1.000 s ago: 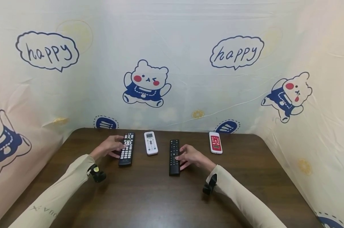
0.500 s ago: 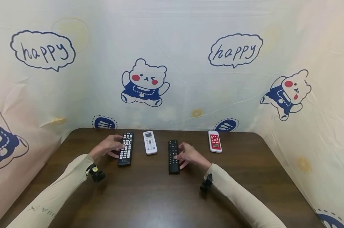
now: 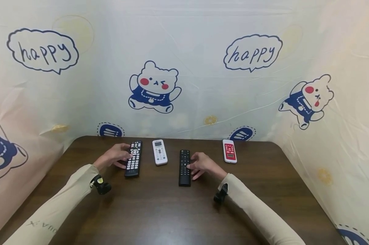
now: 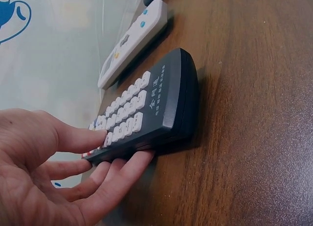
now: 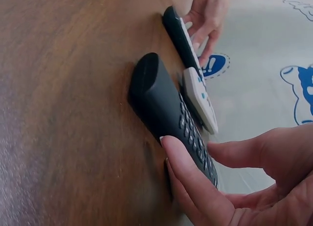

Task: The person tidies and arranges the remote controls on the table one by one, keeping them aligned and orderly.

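Note:
At the table's left, my left hand (image 3: 117,154) pinches a black remote control with white buttons (image 3: 133,159). In the left wrist view the thumb presses on its button face and the fingers (image 4: 124,182) lie along its side and underneath. My right hand (image 3: 204,163) is beside a plain black remote control (image 3: 184,173) near the middle. Its thumb tip overlaps the remote's right edge. In the right wrist view the fingers (image 5: 195,182) lie loosely along the remote's near side, thumb just over the buttons.
A white remote control with a small screen (image 3: 160,152) lies between the two black ones. Farther right lies a white remote with a red face (image 3: 229,151). The brown wooden table (image 3: 160,211) meets a printed cloth (image 3: 196,85) at its back and sides.
The right hand has shifted slightly right relative to the plain black remote, its thumb covering less of it. The left hand keeps its hold. The view has drifted a little.

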Demonstrator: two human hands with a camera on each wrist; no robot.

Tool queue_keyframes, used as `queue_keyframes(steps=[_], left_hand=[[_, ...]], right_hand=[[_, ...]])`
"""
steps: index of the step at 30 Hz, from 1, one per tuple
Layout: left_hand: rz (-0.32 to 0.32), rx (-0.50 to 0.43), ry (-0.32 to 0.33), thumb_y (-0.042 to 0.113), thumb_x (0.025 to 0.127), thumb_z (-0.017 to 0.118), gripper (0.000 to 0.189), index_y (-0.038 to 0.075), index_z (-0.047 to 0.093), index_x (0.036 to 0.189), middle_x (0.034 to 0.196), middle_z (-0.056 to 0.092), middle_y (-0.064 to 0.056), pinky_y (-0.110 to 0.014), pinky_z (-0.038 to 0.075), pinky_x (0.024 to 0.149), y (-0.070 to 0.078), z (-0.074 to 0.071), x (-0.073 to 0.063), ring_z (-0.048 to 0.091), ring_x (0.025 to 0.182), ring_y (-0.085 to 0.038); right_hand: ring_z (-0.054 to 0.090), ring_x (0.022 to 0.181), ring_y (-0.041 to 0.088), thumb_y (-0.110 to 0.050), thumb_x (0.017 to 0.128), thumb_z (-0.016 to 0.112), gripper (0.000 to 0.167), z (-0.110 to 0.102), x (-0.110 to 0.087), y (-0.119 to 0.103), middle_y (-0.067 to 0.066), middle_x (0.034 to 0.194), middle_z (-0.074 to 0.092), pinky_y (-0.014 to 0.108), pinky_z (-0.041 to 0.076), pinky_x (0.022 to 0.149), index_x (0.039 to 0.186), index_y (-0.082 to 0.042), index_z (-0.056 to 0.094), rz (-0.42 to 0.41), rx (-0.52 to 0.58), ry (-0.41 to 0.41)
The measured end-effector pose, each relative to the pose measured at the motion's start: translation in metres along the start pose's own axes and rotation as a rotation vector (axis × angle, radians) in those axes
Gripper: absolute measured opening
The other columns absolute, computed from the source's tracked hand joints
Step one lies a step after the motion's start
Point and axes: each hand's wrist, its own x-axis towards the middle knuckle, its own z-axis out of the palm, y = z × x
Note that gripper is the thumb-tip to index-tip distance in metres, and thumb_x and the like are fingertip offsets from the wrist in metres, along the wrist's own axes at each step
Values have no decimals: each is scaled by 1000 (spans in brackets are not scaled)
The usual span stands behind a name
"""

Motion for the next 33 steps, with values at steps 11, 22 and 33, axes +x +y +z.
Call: queue_keyframes(steps=[11,22,33], left_hand=[[-12,0,7,7,103,58,72,-11,18,160,144,38,-41,-45,68,79,-2,-2,1,54,126,-53],[-8,-24,-1,9,103,59,74,-9,18,161,144,39,-40,-44,68,80,-3,-2,3,57,124,-49],[1,-8,-1,9,102,59,74,-11,18,160,144,39,-42,-44,68,79,-5,-2,2,57,122,-50]], right_hand=[[75,83,32,-13,108,58,32,-9,-2,-2,24,109,68,40,69,66,132,8,51,-32,-8,-8],[74,94,37,-5,108,52,27,-28,4,-1,29,118,69,43,69,72,131,8,57,-52,-41,68],[72,100,41,0,106,50,26,-39,10,0,28,114,69,47,68,79,128,11,59,-137,-68,92]])
